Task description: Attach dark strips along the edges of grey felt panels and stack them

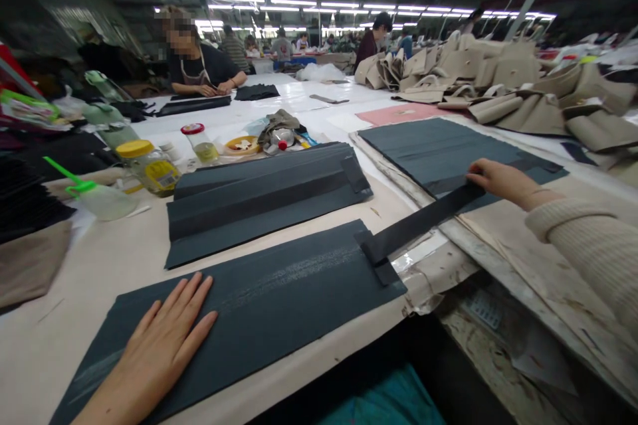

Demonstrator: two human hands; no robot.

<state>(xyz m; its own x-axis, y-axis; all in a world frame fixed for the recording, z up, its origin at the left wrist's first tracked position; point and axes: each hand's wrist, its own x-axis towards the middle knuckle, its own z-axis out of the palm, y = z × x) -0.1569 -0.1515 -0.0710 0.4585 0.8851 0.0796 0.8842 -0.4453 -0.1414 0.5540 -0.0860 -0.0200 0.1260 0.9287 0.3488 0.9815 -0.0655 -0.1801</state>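
My left hand (167, 339) lies flat, fingers spread, on a dark blue-grey panel (299, 319) at the table's front edge. A whitish streak runs along that panel. My right hand (503, 180) pinches the far end of a black strip (423, 220), lifted off to the right. The strip's other end meets a short black crosspiece (381, 259) at the panel's right end. Behind the panel lies a stack of similar panels (269, 202) bearing black strips. Beneath my right hand, more blue-grey panels (448, 146) rest on a board.
A green-spouted squeeze bottle (107, 202), a yellow-lidded jar (149, 169) and a red-lidded jar (202, 146) stand at the left. Beige pieces (498, 73) are heaped at the back right. Across the table a person (199, 56) handles black pieces.
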